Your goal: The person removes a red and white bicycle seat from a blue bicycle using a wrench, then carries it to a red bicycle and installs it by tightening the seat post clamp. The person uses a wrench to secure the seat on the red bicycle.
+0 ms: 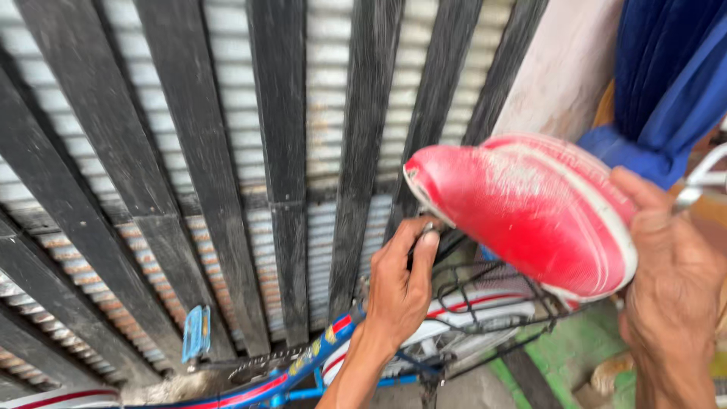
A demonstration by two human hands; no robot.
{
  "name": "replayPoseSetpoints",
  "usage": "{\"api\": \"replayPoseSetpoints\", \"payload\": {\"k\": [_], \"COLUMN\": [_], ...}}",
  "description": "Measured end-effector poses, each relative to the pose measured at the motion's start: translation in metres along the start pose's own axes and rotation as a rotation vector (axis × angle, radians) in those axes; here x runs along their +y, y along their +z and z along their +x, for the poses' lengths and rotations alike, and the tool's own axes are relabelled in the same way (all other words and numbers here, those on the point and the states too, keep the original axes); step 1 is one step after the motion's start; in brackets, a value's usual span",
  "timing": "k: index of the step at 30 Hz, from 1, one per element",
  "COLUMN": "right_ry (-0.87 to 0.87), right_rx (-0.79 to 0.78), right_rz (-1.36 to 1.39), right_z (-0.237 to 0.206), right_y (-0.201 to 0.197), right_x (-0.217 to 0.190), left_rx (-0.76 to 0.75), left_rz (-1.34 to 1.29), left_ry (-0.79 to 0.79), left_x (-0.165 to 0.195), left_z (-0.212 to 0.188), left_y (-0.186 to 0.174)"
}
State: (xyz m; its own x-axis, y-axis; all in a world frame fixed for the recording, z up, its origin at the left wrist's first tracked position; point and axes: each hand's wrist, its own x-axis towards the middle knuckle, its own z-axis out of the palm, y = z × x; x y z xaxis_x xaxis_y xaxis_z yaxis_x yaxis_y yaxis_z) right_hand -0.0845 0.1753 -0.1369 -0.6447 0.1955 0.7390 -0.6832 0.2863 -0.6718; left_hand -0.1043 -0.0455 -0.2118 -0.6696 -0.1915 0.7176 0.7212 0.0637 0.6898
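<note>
A worn red bicycle saddle [534, 212] with a white edge sits tilted in the right half of the head view. My left hand [401, 284] grips the parts just under the saddle's narrow front end, fingers curled around them. My right hand [666, 280] presses against the saddle's wide rear end, fingers wrapped over its edge. Below the saddle are a black wire rear rack [492, 291], a white mudguard [485, 314] and the blue and red bicycle frame [295, 371].
Black wooden slats [280, 151] over corrugated metal sheet [227, 91] stand close behind the bicycle. A light blue pedal [195, 333] sticks out at lower left. Blue cloth [666, 83] hangs at the upper right. Green-stained ground [568, 356] lies below.
</note>
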Motion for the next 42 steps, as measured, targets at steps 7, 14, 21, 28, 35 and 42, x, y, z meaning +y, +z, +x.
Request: {"api": "replayPoseSetpoints", "payload": {"k": [7, 14, 21, 28, 35, 42], "right_ry": [-0.239, 0.079, 0.081, 0.037, 0.028, 0.042], "right_rx": [0.065, 0.250, 0.048, 0.068, 0.068, 0.117], "right_rz": [0.082, 0.161, 0.568, 0.677, 0.723, 0.803], "right_z": [-0.022, -0.111, -0.128, -0.113, -0.114, -0.118], "right_y": [0.006, 0.024, 0.065, 0.089, 0.101, 0.116], "right_x": [0.036, 0.106, 0.118, 0.092, 0.080, 0.081], "left_rx": [-0.035, -0.057, -0.129, -0.221, -0.269, -0.261], "left_rz": [0.040, 0.042, -0.017, -0.158, -0.192, -0.147], "left_ry": [-0.103, 0.009, 0.072, 0.063, 0.036, -0.002], "left_x": [-0.007, -0.016, -0.015, -0.021, -0.017, -0.016], "left_z": [-0.003, -0.010, -0.010, -0.008, -0.002, 0.000], "left_y": [-0.001, 0.002, -0.004, -0.010, -0.014, -0.014]}}
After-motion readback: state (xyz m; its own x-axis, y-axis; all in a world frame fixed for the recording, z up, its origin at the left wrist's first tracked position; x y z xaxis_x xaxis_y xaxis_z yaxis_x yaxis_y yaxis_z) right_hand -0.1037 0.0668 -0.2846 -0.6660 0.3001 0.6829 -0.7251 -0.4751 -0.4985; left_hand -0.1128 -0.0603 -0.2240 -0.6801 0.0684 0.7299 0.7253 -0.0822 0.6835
